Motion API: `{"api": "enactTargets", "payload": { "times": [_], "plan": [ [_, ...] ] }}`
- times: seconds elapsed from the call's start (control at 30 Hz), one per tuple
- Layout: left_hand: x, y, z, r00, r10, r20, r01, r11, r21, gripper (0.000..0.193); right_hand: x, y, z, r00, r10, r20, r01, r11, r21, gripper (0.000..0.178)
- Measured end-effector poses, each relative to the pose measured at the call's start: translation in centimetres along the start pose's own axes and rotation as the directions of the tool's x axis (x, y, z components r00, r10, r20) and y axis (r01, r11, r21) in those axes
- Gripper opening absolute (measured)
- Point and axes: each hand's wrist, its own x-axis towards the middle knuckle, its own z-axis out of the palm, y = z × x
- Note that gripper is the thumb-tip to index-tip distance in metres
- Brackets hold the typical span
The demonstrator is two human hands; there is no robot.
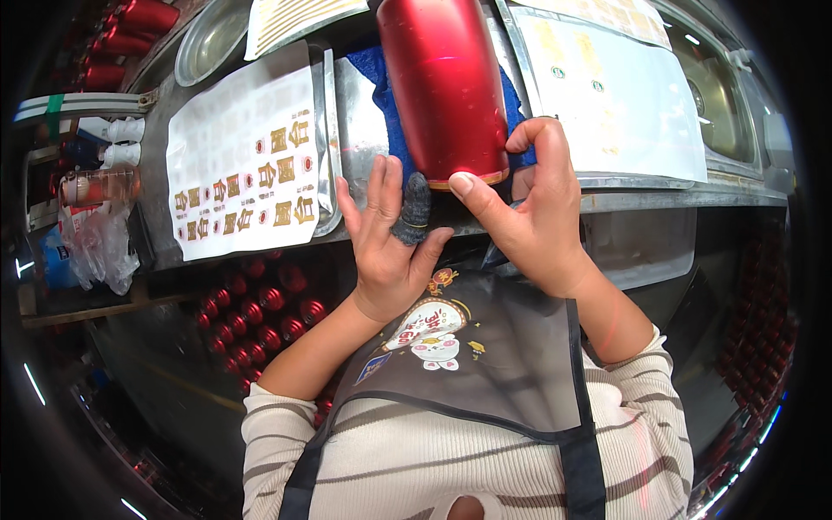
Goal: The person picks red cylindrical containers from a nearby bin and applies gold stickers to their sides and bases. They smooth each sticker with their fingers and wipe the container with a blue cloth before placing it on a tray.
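A glossy red bottle-like vessel [444, 95] lies on a blue cloth [381, 74], its base end toward me; its far end is cut off by the frame. My right hand [542, 208] grips its base end, the thumb on the bottom rim and the bent index finger at its right side. Something dark is partly hidden under that hand. Just left of the base, my left hand [386, 247] is open with fingers stretched up, holding nothing. Its index finger wears a dark grey finger cot [415, 208]; I cannot tell whether that fingertip touches the vessel.
A white decal sheet [195, 143] with gold and red prints lies on a metal tray at left. Another decal sheet [633, 113] covers a tray at right. Metal basins [212, 39] stand at both far corners. Several red vessels [260, 312] stand below the bench; a plastic bag [100, 247] hangs left.
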Motion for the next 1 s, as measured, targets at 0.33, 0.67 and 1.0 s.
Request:
{"api": "enactTargets", "payload": {
  "times": [0.33, 0.67, 1.0],
  "plan": [
    [0.7, 0.2, -0.4, 0.998, 0.07, 0.01, -0.07, 0.996, 0.05, 0.034, 0.0, -0.2, -0.6, 0.999, 0.045, 0.031, -0.047, 0.995, 0.092, 0.053],
    [2.2, 0.7, -0.7, 0.985, 0.171, 0.015, -0.171, 0.968, 0.185, 0.03, 0.1, 1.0, -0.5, 0.998, -0.05, 0.022, 0.047, 0.99, 0.132, 0.042],
    [5.4, 0.6, 0.0, 0.991, 0.112, -0.077, -0.101, 0.986, 0.132, 0.058, -1.1, 1.6, -1.7, 0.995, 0.008, 0.104, -0.043, 0.94, 0.337, 0.03]
  ]
}}
